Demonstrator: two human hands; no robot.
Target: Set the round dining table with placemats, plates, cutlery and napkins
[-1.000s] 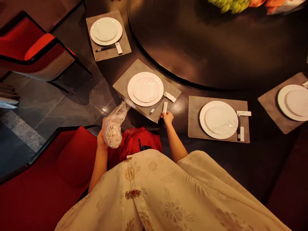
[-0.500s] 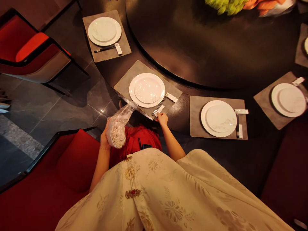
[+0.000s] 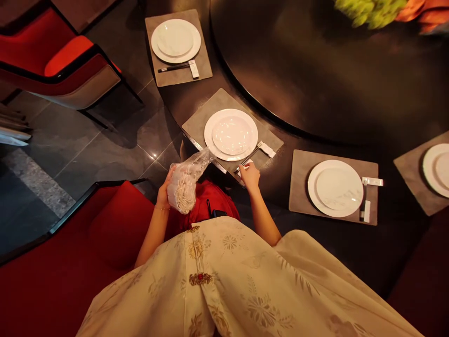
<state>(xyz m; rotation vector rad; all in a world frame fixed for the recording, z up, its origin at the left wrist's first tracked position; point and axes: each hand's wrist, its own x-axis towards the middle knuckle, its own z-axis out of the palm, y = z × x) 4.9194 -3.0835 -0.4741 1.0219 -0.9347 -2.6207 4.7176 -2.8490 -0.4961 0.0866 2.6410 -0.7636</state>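
Note:
My left hand [image 3: 164,194] is wrapped around a clear plastic bag [image 3: 185,180] bulging with thin whitish packets; its loose end trails toward the table edge. My right hand [image 3: 250,177] rests at the near corner of a grey placemat [image 3: 206,114], fingers bent on a small white packet [image 3: 247,165] that they partly cover. Beside the packet lie dark chopsticks [image 3: 249,157], their far ends on a white rest [image 3: 267,149]. Two stacked white plates [image 3: 231,135] sit on this placemat, just beyond my fingers.
Similar settings lie along the round dark table: far-left plates [image 3: 175,40], right plates [image 3: 336,188] and far-right plates [image 3: 440,168]. A turntable [image 3: 298,70] fills the middle, with green decoration [image 3: 372,11]. Red chairs stand left [image 3: 70,54] and close by me [image 3: 119,224].
The view has shifted, so the table settings appear farther right. My right fingers have moved slightly inward over the small white packet, covering more of it. The left hand still holds the bag.

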